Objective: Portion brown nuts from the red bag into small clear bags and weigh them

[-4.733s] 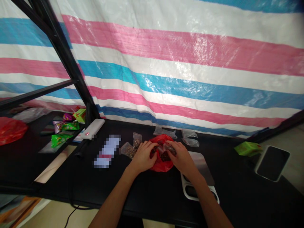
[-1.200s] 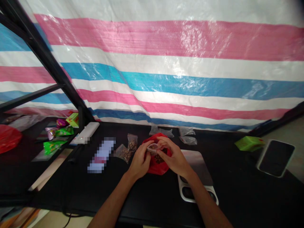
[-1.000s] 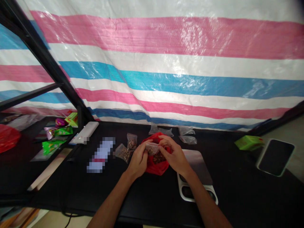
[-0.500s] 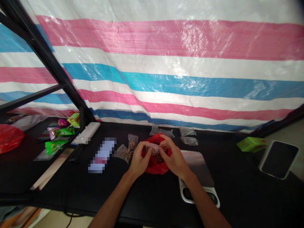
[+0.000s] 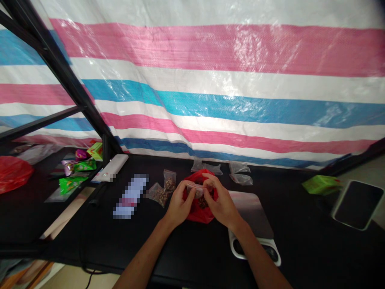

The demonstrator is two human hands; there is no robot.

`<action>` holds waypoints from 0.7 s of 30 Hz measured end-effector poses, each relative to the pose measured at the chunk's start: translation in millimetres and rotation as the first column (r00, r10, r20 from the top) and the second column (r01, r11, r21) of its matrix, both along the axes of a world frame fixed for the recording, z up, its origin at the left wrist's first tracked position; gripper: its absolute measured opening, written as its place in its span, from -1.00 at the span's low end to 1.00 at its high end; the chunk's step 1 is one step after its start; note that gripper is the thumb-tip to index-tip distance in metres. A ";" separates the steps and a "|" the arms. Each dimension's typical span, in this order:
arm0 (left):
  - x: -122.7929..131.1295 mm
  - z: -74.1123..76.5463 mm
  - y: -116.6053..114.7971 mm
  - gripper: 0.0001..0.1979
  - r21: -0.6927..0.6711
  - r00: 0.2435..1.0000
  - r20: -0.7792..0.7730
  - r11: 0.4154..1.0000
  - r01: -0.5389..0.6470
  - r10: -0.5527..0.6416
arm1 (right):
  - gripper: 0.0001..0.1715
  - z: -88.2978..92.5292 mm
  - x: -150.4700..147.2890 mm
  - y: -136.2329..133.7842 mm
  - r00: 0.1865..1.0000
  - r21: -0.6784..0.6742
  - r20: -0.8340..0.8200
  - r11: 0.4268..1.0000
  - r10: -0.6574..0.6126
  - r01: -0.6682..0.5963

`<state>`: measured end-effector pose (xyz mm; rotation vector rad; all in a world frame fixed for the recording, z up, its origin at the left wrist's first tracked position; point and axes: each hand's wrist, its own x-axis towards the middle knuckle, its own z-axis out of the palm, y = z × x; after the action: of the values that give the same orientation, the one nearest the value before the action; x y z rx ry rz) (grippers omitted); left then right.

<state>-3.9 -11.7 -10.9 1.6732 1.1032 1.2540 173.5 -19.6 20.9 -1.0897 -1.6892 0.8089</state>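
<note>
Both of my hands pinch the top edge of a small clear zip bag (image 5: pixel 197 188) with brown bits inside. My left hand (image 5: pixel 178 204) holds its left end and my right hand (image 5: pixel 219 202) holds its right end. The bag hangs just above an open red plastic bag (image 5: pixel 198 210) on the black table (image 5: pixel 300 241). Two filled clear bags (image 5: pixel 164 190) of the same brown bits lie just left of my left hand. A small kitchen scale (image 5: pixel 254 218) with a steel top sits under my right wrist.
Several empty clear bags (image 5: pixel 237 172) lie behind the red bag by the striped tarp. A white power bank (image 5: pixel 112 167) and coloured snack packets (image 5: pixel 75 172) are at the left. A green packet (image 5: pixel 321 185) and a phone (image 5: pixel 356 204) lie at the right. A black frame post stands at the left.
My hands lifted the small clear bag out of the red bag and now pinch along its top edge; the fingers have drawn closer together. The view shifted slightly.
</note>
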 end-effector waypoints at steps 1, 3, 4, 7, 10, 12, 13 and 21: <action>-0.2 0.8 0.2 -0.79 -0.003 1.000 0.003 1.000 0.006 -0.006 | -0.57 0.0 -0.1 -0.1 1.000 0.004 -0.003 1.000 -0.003 0.003; -0.5 2.2 0.6 -0.79 -0.004 1.000 0.009 1.000 0.017 -0.017 | -0.56 -0.2 -0.2 -0.3 1.000 0.013 -0.010 1.000 -0.001 0.001; -0.7 2.7 0.7 -0.79 0.001 1.000 0.010 1.000 0.019 -0.019 | -0.55 -0.3 -0.3 -0.5 1.000 0.015 -0.012 1.000 0.003 -0.003; -1.2 3.7 0.8 -0.80 0.021 1.000 0.005 1.000 0.023 -0.024 | -0.55 -1.2 -0.4 -1.3 1.000 0.010 -0.002 1.000 0.018 -0.018; -1.1 3.9 0.5 -0.82 0.049 1.000 0.023 0.999 0.016 -0.017 | -0.55 -1.9 -1.0 -2.3 1.000 0.021 0.007 1.000 0.015 -0.015; -1.0 3.6 0.4 -0.83 0.067 1.000 0.028 0.998 0.009 -0.010 | -0.52 -2.0 -1.8 -2.7 1.000 0.033 0.008 0.999 0.006 -0.007; -0.9 3.4 0.4 -0.83 0.073 1.000 0.024 0.997 0.004 -0.006 | -0.51 -2.0 -2.4 -2.9 1.000 0.037 0.004 0.999 -0.003 0.003; 0.4 2.0 1.8 -0.85 0.078 1.000 0.006 0.997 -0.005 0.004 | -0.66 -3.5 -3.9 -2.3 0.998 0.022 0.060 1.000 -0.021 0.019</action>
<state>-3.5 -9.9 -8.9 1.7249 1.0673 1.3190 169.6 -21.9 17.4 -1.1249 -1.7309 0.7501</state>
